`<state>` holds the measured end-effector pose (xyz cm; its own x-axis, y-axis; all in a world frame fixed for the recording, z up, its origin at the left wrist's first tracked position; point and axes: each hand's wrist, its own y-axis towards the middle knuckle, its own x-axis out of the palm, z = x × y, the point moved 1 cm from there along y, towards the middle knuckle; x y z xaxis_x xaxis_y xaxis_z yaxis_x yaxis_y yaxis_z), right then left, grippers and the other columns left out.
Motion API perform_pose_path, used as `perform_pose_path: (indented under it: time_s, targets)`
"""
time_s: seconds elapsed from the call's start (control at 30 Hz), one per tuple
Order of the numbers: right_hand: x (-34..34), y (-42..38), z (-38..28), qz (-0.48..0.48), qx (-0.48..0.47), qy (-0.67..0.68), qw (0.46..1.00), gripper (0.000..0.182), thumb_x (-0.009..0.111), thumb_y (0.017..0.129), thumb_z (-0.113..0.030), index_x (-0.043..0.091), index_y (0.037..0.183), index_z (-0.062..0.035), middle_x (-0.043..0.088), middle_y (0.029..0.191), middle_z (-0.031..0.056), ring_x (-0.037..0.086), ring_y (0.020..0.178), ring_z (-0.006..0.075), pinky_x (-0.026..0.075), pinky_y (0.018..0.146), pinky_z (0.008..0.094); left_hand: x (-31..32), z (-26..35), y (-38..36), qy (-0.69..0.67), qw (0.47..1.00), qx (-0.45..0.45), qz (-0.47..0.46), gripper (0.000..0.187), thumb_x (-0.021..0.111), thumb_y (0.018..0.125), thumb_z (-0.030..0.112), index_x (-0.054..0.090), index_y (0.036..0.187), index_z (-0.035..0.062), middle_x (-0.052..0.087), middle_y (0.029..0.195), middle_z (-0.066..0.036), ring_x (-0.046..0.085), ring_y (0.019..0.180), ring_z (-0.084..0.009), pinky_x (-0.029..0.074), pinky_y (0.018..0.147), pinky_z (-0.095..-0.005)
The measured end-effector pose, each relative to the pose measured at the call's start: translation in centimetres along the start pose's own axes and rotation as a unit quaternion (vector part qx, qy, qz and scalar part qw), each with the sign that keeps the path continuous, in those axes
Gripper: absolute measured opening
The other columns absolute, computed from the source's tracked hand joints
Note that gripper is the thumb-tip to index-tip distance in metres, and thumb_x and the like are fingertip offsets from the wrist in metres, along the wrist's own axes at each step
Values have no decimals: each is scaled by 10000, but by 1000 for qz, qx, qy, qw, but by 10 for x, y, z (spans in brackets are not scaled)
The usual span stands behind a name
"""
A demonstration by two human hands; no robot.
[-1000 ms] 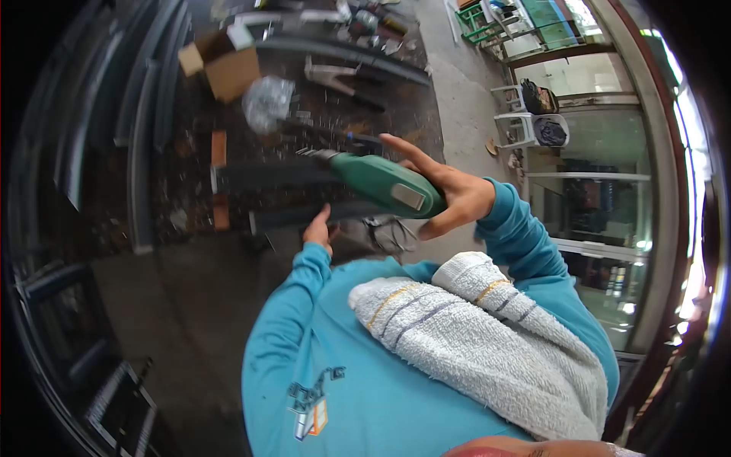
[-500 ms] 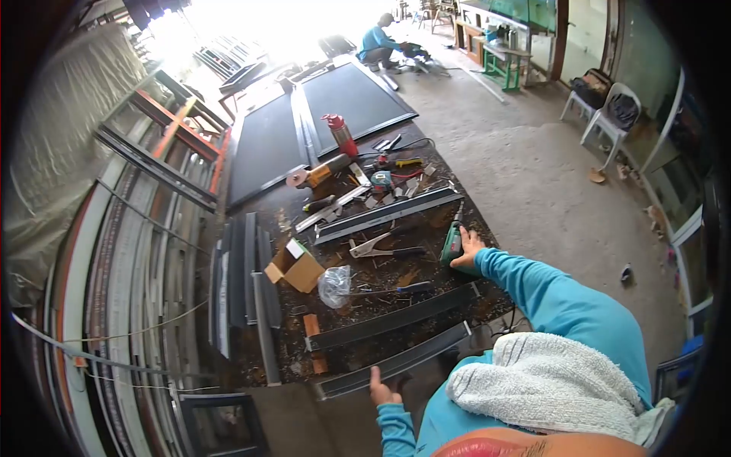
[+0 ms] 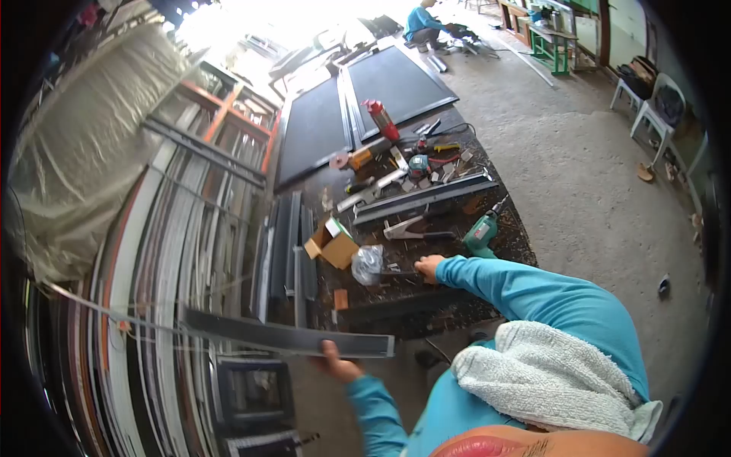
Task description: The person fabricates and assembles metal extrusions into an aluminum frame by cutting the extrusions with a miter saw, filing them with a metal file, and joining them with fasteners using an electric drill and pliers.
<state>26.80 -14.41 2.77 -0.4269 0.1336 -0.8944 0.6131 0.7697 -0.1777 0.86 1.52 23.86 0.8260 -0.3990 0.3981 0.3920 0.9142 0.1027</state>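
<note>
My left hand (image 3: 340, 364) grips a long dark metal profile (image 3: 282, 335) near its right end, off the table's front edge. Over the workbench, my right hand (image 3: 430, 268) is closed around the end of a thin tool with a dark handle (image 3: 400, 275), partly hidden by the fingers. Just left of that tool is a crumpled clear plastic bag (image 3: 367, 264). A green drill (image 3: 481, 234) lies to the right of my right hand. Another dark profile (image 3: 403, 306) lies along the near edge. Locking pliers (image 3: 415, 230) rest behind my right hand.
An open cardboard box (image 3: 335, 247), an angle grinder (image 3: 362, 158), a red bottle (image 3: 381, 120) and dark framed panels (image 3: 396, 87) are on the bench (image 3: 499, 255). Stacked profiles (image 3: 167, 251) stand at left. A person (image 3: 423, 24) crouches in the background.
My right hand has left the drill and moved left to the thin tool. My left hand has lifted the near profile and carried it left. The view has shifted.
</note>
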Motion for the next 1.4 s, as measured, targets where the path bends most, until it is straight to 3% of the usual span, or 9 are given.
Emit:
perform_pose_path:
  time_s: [0.1, 0.2, 0.43, 0.73, 0.97, 1.03, 1.1, 1.23, 1.4]
  targets:
    - [30, 24, 22, 87, 2, 61, 994, 288, 642, 743, -209, 610, 970, -34, 635, 1022, 211, 629, 930, 404, 524, 818, 479, -8, 21, 34, -104, 977, -109, -149, 626, 551, 879, 266, 394, 1375, -83, 501, 1346, -250, 582, 1125, -311, 482, 986, -436]
    - [-7, -14, 14, 192, -112, 194, 955, 242, 586, 773, -142, 590, 992, -39, 622, 909, 215, 621, 848, 397, 504, 752, 448, 11, 23, 40, -143, 980, -138, -4, 583, 625, 835, 191, 427, 1340, -23, 488, 1308, -238, 598, 1031, -344, 511, 952, -462]
    - [-132, -237, -61, -62, 25, 528, 847, 213, 512, 898, -77, 591, 1065, 27, 605, 804, 46, 562, 742, 113, 475, 687, 288, -6, -33, 94, -71, 989, -123, 53, 309, 583, 773, 215, 564, 1007, 14, 557, 922, -98, 620, 789, -279, 533, 712, -399]
    - [-108, -265, -74, -63, 19, 498, 865, 247, 538, 901, -77, 586, 1112, 41, 620, 772, 136, 580, 708, 170, 477, 678, 326, 59, -36, 61, -88, 959, -269, -23, 249, 573, 754, 262, 540, 872, 45, 574, 827, -99, 614, 739, -272, 525, 675, -390]
    - [-114, -235, -96, 49, -64, 439, 895, 231, 544, 915, -72, 591, 1121, 21, 642, 922, 236, 644, 839, 343, 496, 751, 386, 75, -71, 57, -67, 966, -251, 2, 242, 573, 751, 234, 562, 874, 25, 581, 805, -91, 614, 689, -256, 527, 641, -362]
    - [-99, -247, -86, 44, -83, 428, 899, 246, 539, 932, -55, 562, 1157, 42, 638, 891, 163, 612, 806, 201, 488, 735, 372, 83, -53, 55, -112, 956, -269, -42, 234, 580, 749, 231, 567, 863, 27, 583, 805, -85, 613, 689, -249, 526, 642, -356]
    - [-99, -227, -105, 111, -117, 387, 908, 264, 544, 909, -68, 571, 1161, 4, 641, 899, 227, 634, 865, 391, 500, 763, 424, 85, -85, 53, -53, 984, -167, 15, 257, 558, 750, 253, 578, 850, 17, 614, 791, -113, 641, 696, -271, 542, 634, -370]
    - [-112, -236, -84, 18, -53, 447, 893, 221, 556, 926, -125, 586, 1103, 4, 633, 837, 221, 626, 768, 390, 498, 716, 411, 71, -61, 73, -78, 958, -275, -25, 252, 568, 739, 242, 552, 877, 32, 598, 824, -109, 635, 720, -291, 543, 670, -404]
    - [-118, -213, -108, 16, -51, 424, 904, 228, 554, 921, -127, 585, 1104, 5, 638, 859, 221, 634, 797, 378, 495, 722, 417, 75, -84, 59, -52, 975, -213, 35, 249, 548, 751, 253, 564, 856, 28, 615, 810, -120, 648, 711, -277, 556, 644, -382]
